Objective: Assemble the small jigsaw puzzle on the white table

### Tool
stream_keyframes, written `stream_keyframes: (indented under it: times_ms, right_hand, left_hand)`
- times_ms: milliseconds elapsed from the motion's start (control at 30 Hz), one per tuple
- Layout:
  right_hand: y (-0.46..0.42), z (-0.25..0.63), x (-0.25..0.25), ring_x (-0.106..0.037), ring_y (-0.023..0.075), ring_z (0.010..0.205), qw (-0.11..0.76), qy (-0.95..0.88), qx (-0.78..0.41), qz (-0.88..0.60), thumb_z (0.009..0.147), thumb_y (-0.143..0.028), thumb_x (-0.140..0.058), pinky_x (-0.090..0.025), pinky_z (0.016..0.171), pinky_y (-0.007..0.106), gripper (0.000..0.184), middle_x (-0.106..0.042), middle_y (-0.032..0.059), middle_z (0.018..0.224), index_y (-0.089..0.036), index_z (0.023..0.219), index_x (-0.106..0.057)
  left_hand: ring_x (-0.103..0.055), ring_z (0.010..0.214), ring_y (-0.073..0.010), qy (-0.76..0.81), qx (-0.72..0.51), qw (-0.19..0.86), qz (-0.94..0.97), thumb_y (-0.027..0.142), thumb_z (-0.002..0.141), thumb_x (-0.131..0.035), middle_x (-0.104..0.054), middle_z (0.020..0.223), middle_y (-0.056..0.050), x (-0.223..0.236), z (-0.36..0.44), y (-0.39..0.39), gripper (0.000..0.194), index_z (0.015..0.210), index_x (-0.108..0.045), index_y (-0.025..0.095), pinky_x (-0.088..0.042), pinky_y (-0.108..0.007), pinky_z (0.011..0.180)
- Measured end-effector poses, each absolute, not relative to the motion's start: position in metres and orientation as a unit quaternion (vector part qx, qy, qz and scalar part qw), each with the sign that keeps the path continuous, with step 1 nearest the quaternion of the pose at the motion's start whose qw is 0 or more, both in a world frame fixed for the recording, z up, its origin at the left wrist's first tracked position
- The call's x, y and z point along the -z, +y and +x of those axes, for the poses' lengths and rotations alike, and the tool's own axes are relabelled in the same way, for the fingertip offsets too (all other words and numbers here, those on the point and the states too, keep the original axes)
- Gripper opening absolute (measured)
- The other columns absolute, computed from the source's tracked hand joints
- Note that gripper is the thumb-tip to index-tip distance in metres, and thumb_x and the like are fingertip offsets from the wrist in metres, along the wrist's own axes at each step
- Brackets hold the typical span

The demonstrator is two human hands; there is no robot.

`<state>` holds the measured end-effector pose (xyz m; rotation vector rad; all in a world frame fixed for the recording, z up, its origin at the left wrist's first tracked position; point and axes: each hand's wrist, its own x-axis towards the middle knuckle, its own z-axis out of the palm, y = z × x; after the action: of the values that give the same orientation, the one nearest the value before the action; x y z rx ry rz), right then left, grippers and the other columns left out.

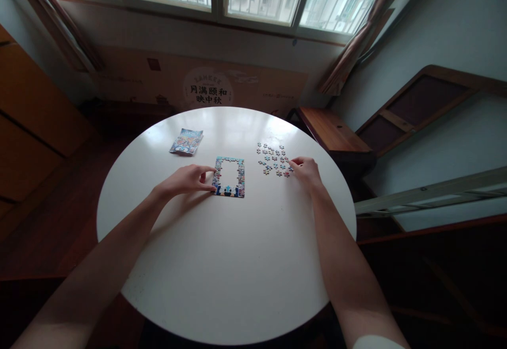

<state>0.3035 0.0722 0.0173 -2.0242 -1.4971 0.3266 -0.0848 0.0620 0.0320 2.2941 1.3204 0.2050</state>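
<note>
A partly assembled jigsaw puzzle lies flat on the white round table, its border joined around a bare middle, with some pieces fitted along the bottom. My left hand rests at its left edge, thumb and forefinger spread apart and touching the border. To the right, several loose puzzle pieces are scattered in a cluster. At that cluster's right side, my right hand has its thumb and forefinger pinched together on a puzzle piece, mostly hidden by the fingertips.
A colourful printed packet lies at the table's back left. Beyond the table's right edge stands a wooden stool or bench. A printed cardboard panel leans below the window, and a metal rail runs at the right.
</note>
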Motion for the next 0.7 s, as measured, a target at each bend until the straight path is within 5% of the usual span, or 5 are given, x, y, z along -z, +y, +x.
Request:
stream_keyframes:
  times_ms: [700]
  right_hand:
    - [0.0736,0.3039,-0.0128,-0.067,0.0216,0.081,0.296,-0.568,-0.12,-0.758,0.078,-0.033,-0.059,-0.047,0.072,0.029,0.024,-0.074,0.0102,0.086,-0.016,0.084,-0.075]
  left_hand:
    - [-0.06,0.07,-0.0184,0.483,-0.073,0.246,0.837,0.067,0.069,-0.066,-0.069,0.081,-0.002,-0.0326,-0.0853,0.0614,0.071,0.127,-0.061,0.025,-0.035,-0.026,0.059]
